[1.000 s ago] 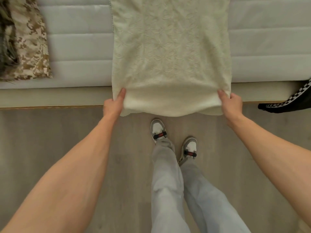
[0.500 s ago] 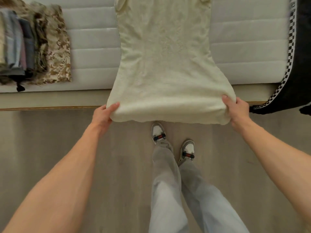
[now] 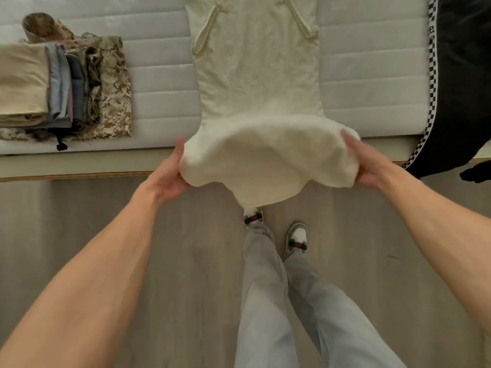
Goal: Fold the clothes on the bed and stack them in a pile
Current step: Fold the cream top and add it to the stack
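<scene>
Hands, left (image 3: pixel 170 176) and right (image 3: pixel 368 166), fingers pinching cream dress (image 3: pixel 260 88) hem; bed (image 3: pixel 159 75) beneath.

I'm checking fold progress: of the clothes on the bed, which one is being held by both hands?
The cream garment at the middle: left hand and right hand grip its near hem. The folded pile and black garment lie untouched.

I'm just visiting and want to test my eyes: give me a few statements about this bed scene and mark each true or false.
1. Both hands grip the cream dress. True: left hand, right hand.
2. The folded stack lies right of the dress. False: it lies left.
3. A black garment with checkered trim lies on the bed's right. True.
4. The dress hem rests flat on the mattress. False: it is lifted beyond the bed edge.
</scene>
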